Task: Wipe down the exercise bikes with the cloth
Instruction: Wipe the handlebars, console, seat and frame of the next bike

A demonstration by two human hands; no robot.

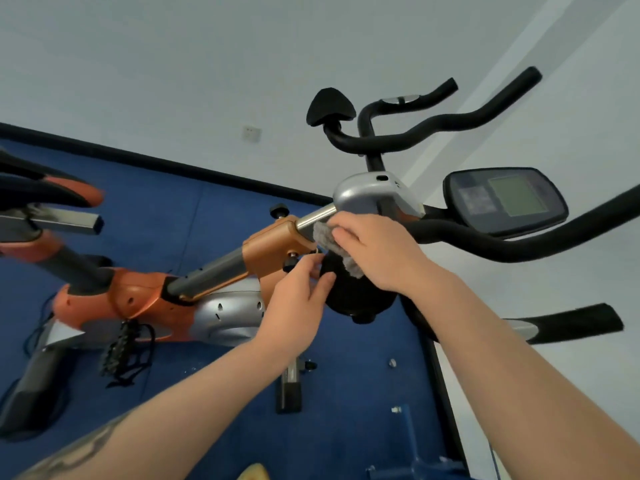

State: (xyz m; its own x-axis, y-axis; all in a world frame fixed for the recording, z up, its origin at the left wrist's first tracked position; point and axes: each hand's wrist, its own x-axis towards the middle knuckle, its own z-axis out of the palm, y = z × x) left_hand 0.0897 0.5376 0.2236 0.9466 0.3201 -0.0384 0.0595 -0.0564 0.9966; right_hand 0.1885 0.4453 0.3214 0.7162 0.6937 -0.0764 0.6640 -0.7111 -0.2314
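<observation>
A: Head view: the right hand [372,251] presses the grey cloth [327,242] against the exercise bike [273,242], fingers curled over the cloth just beside the chrome post [317,216] where it leaves the orange sleeve.

B: And the left hand [294,299]?

A: It sits just below the post, fingers loosely bent, tips touching the black knob [356,292]; I cannot tell whether it grips anything.

B: How should this step go?

A: I'd keep the cloth flat under the fingers, wrap it round the post and run it along, steadying the bike with the other hand.

B: Where is the cloth exactly?

A: Under the right fingers, its edges showing beside and below the post.
</observation>
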